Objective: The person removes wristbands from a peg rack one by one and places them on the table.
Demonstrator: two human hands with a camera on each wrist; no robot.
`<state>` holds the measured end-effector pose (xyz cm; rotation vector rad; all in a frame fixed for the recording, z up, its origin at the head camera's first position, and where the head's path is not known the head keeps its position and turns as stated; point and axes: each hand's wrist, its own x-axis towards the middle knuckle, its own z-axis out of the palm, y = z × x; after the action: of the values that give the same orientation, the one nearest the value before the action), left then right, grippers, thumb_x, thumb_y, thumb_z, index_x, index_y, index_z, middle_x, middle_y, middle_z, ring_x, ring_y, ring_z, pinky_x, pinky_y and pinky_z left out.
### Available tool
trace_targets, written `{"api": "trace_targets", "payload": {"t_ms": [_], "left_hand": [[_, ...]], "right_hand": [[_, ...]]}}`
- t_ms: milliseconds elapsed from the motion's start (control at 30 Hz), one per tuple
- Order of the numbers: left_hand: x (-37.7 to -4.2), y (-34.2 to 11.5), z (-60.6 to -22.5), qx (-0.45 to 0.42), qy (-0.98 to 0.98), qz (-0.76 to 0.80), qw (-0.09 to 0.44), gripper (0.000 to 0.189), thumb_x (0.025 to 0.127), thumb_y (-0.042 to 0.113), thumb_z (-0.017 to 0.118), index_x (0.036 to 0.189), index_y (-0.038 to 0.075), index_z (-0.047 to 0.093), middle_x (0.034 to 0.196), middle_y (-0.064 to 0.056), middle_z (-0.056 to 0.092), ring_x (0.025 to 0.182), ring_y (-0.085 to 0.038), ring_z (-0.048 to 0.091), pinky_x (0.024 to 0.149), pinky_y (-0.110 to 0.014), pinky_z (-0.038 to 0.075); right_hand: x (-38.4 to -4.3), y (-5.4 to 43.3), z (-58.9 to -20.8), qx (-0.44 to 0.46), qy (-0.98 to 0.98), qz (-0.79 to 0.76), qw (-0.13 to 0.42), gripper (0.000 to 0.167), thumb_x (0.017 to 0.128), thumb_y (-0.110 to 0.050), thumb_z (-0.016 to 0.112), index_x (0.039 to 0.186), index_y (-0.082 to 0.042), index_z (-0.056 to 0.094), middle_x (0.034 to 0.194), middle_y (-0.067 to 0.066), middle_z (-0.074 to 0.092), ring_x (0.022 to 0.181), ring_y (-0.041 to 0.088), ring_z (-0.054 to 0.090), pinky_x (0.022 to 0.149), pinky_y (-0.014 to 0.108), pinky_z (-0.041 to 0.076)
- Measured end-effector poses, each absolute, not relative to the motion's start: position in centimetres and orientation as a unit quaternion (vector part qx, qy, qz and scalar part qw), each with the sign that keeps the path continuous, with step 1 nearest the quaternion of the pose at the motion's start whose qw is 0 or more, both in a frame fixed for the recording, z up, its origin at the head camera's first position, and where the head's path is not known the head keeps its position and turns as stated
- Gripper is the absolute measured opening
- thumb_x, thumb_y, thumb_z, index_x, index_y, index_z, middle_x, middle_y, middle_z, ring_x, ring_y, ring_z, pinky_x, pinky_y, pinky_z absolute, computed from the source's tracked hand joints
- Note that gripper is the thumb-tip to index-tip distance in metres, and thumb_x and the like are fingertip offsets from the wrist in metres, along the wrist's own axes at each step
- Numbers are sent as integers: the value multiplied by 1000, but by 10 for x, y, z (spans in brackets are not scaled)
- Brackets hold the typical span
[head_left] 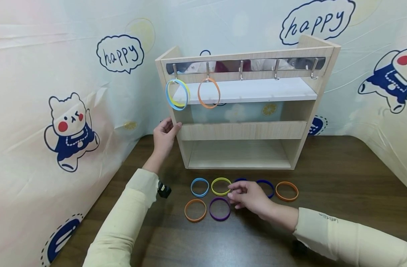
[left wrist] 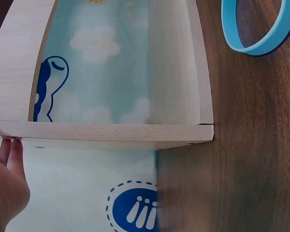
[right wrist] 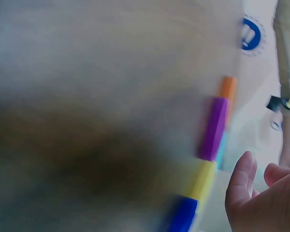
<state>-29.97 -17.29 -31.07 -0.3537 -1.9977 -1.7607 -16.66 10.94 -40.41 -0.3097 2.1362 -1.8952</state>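
Note:
My left hand (head_left: 164,137) grips the left side panel of a light wooden rack (head_left: 243,130), with the thumb at its front edge; in the left wrist view its fingers (left wrist: 15,157) touch the panel's outer face. Over the table, my right hand (head_left: 251,196) has loosely bent fingers and no visible object in them. Closest to its fingertips are a yellow wristband (head_left: 221,194) and a purple wristband (head_left: 220,218). Partly hidden behind that hand are two dark blue wristbands, one showing at the right (head_left: 271,189). A light blue wristband (head_left: 200,195) lies farther left.
Orange wristbands lie at the right (head_left: 286,199) and front left (head_left: 195,220). Metal hooks line the rack's top rail; light blue (head_left: 167,97) and yellow (head_left: 189,91) bands share the leftmost, an orange band (head_left: 218,92) the second. A patterned cloth (head_left: 89,81) surrounds the brown table (head_left: 340,178).

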Motion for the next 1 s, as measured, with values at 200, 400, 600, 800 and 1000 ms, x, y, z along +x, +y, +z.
{"api": "trace_targets", "payload": {"t_ms": [200, 400, 600, 800, 1000], "left_hand": [[-300, -174, -311, -130, -725, -637, 228, 37, 91, 12, 68, 124, -3, 62, 118, -15, 66, 102, -20, 62, 85, -28, 51], [-299, -174, -311, -131, -724, -639, 224, 39, 92, 12, 67, 125, -6, 60, 120, -20, 64, 102, -21, 62, 85, -29, 51], [-300, -174, -311, -133, -723, -640, 225, 41, 91, 12, 68, 126, -7, 59, 119, -18, 65, 101, -20, 62, 85, -28, 51], [-300, -174, -312, -134, -718, -644, 229, 38, 91, 11, 68, 124, -6, 61, 120, -23, 63, 99, -17, 62, 84, -27, 51], [-300, -174, -312, -136, -717, -644, 228, 37, 92, 11, 67, 125, -5, 61, 122, -26, 61, 101, -19, 62, 85, -28, 51]], "right_hand": [[-180, 108, -384, -93, 729, -669, 114, 33, 91, -5, 66, 121, 8, 59, 96, 14, 68, 90, 32, 67, 72, 36, 56], [-193, 102, -357, -84, 713, -690, 88, 32, 91, -2, 66, 123, 4, 59, 100, 15, 64, 95, 33, 65, 77, 40, 55], [-202, 99, -332, -97, 696, -709, 58, 32, 93, -4, 64, 124, 3, 59, 100, 14, 62, 96, 30, 65, 77, 38, 55], [-212, 94, -310, -108, 678, -727, 24, 33, 94, -6, 64, 124, 3, 59, 105, 16, 61, 97, 27, 65, 79, 37, 55], [-224, 93, -286, -125, 654, -746, -16, 37, 94, -6, 64, 127, 7, 55, 105, 14, 62, 97, 25, 64, 80, 35, 55]]}}
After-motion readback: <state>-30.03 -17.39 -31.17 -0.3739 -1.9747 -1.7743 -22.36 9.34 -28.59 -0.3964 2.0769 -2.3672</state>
